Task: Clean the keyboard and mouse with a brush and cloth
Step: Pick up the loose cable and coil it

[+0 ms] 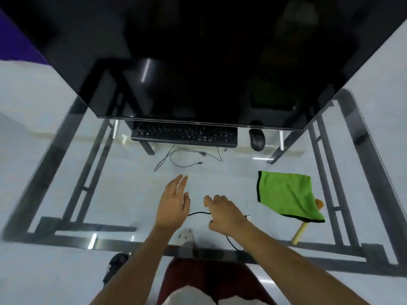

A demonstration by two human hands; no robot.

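A black keyboard (185, 134) lies on the glass desk just below the monitor's lower edge, with a black mouse (256, 137) to its right. A green cloth (286, 194) lies at the right and covers most of a brush; only the brush's pale wooden handle (300, 234) and a bit of orange bristle show. My left hand (175, 201) hovers over the desk's middle, fingers spread, empty. My right hand (224, 212) is beside it, palm down with fingers loosely curled, over a thin black cable; whether it touches the cable is unclear.
A large dark monitor (198, 62) fills the top of the view. Thin black cables (187, 159) loop on the glass desk (66, 172) in front of the keyboard. The desk's black frame shows through the glass. A dark object (115, 267) lies on the floor at lower left.
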